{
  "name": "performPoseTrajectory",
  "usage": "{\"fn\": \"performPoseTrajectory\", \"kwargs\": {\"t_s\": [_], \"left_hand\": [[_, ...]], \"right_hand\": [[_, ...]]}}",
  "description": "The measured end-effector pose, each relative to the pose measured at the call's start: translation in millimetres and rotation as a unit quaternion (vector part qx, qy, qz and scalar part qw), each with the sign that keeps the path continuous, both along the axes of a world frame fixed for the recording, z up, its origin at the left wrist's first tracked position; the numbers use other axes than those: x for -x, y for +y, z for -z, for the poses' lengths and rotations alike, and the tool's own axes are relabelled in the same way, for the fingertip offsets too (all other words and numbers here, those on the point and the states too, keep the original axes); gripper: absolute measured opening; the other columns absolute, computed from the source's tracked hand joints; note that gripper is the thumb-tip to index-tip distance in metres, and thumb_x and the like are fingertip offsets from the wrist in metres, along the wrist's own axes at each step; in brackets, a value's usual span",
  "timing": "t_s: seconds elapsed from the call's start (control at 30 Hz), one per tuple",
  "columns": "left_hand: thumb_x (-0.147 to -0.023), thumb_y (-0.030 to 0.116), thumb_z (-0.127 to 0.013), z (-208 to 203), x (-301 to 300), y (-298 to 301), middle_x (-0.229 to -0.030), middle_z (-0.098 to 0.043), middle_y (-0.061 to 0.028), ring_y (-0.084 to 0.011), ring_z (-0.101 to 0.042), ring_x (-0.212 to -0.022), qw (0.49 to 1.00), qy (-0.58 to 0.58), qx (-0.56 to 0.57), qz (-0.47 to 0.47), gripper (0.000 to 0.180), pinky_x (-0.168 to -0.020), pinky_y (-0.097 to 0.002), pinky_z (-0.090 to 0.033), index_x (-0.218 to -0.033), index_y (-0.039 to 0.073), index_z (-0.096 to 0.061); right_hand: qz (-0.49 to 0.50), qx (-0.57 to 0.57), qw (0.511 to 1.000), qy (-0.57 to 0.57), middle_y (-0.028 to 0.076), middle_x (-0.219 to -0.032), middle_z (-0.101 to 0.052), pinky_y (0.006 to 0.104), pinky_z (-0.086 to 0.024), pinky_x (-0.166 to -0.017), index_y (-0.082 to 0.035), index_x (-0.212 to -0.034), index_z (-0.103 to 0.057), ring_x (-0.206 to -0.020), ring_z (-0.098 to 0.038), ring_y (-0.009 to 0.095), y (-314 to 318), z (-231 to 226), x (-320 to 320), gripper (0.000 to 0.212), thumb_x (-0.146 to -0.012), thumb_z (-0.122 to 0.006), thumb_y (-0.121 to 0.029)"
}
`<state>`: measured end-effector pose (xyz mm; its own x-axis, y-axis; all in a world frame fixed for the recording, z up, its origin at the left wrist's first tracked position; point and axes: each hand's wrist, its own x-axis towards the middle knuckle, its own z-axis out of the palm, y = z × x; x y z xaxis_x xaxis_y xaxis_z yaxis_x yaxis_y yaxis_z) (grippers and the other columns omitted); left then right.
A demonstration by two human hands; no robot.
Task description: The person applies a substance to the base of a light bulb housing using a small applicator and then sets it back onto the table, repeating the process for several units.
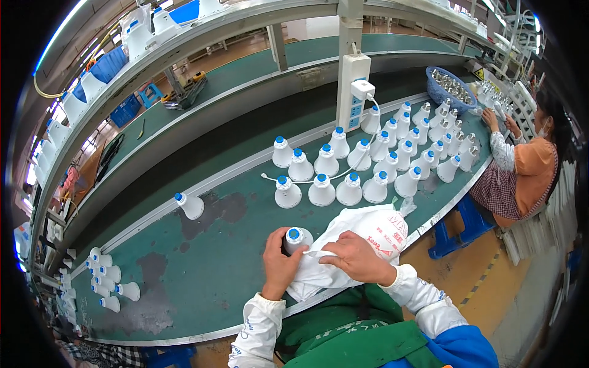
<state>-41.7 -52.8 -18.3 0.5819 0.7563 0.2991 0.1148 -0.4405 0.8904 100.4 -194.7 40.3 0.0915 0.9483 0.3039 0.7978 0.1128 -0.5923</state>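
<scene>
My left hand (281, 260) is wrapped round a white cone-shaped lamp housing (299, 240), which stands with its blue cap up at the table's near edge. In my right hand (357, 256) a pinched corner of white cloth (325, 277) reaches toward the housing's side. The rest of the cloth lies on the table under that hand, and red print shows on its right part (386, 230). A single housing (190, 207) leans over on the table, ahead and to the left. Rows of similar housings (322, 191) stand upright ahead and to the right.
At the far left lies a cluster of housings (107, 274). A white power strip (354, 92) on a post has a cable (319, 181) running among the rows. A blue basket of metal parts (451, 88) stands far right, near a seated co-worker (531, 159). A shelf rail (245, 18) arches overhead.
</scene>
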Motion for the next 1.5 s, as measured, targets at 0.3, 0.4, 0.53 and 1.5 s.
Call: {"fn": "performPoseTrajectory", "kwargs": {"t_s": [0.3,0.4,0.53,1.5], "left_hand": [[-0.061,0.002,-0.074,-1.9,-2.0,-6.9,-0.094,-0.055,-0.0071,-0.018,-0.056,-0.083,0.997,0.03,-0.052,-0.044,0.044,-0.075,-0.0291,-0.047,-0.101,0.002,-0.054],[-0.06,0.004,-0.075,-2.1,-2.1,-7.2,-0.094,-0.055,-0.0093,-0.0235,-0.055,-0.085,0.998,0.026,-0.031,-0.042,0.044,-0.076,-0.0327,-0.046,-0.099,0.002,-0.054],[-0.059,0.006,-0.075,-3.7,-2.2,-8.3,-0.095,-0.055,-0.0116,-0.0293,-0.055,-0.088,0.999,0.024,-0.021,-0.033,0.043,-0.077,-0.0364,-0.045,-0.097,0.003,-0.054],[-0.06,0.01,-0.081,-7.7,-1.8,-8.9,-0.1,-0.06,-0.0099,-0.029,-0.057,-0.095,0.997,0.034,-0.062,-0.024,0.047,-0.084,-0.0374,-0.041,-0.101,0.005,-0.058]], "right_hand": [[0.128,-0.067,0.988,0.049,0.013,-0.076,-0.064,0.0376,-0.043,-0.071,-0.002,-0.094,-0.062,-0.067,-0.058,0.03,6.4,11.1,26.9,0.017,-0.085,-0.063,-0.016],[0.135,-0.074,0.987,0.04,0.012,-0.073,-0.063,0.0373,-0.042,-0.067,-0.002,-0.091,-0.061,-0.063,-0.056,0.03,9.0,7.3,30.4,0.015,-0.085,-0.063,-0.015],[0.138,-0.086,0.986,0.039,0.011,-0.069,-0.062,0.0371,-0.04,-0.063,-0.003,-0.086,-0.061,-0.059,-0.054,0.029,10.0,9.9,30.7,0.013,-0.084,-0.064,-0.015],[0.14,-0.125,0.982,0.024,0.008,-0.057,-0.057,0.0345,-0.035,-0.059,-0.004,-0.079,-0.062,-0.05,-0.049,0.026,21.0,11.4,26.9,0.01,-0.084,-0.063,-0.012]]}}
